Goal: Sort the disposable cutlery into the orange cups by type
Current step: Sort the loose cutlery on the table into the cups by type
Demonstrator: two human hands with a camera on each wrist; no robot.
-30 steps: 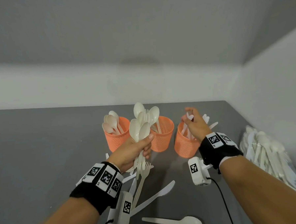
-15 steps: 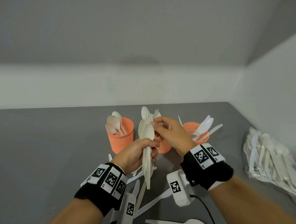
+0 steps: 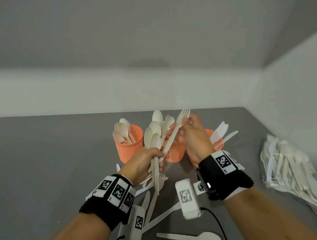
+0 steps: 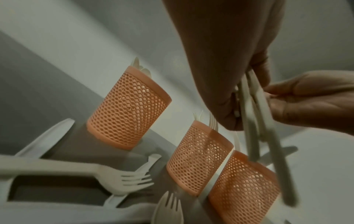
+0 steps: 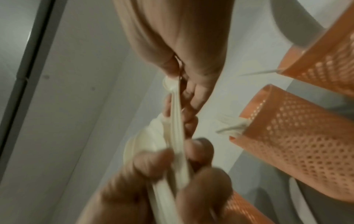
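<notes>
Left hand [image 3: 143,163] raised, fist wrapped round bundle of spoons [image 3: 154,134], bowls up, above table [image 3: 46,162]. Right hand [image 3: 193,136] pinches fork [image 3: 175,132] near neck, handle slanting down into bundle. Three orange cups [image 3: 129,149] stand just beyond hands.

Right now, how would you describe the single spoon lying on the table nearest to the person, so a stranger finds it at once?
Start at the grey table and its three orange mesh cups. Come toward the person, past both wrists, to the bottom edge of the head view. The cream plastic spoon lies flat and alone there, its bowl pointing right, apart from the crossed forks and knives.
</notes>
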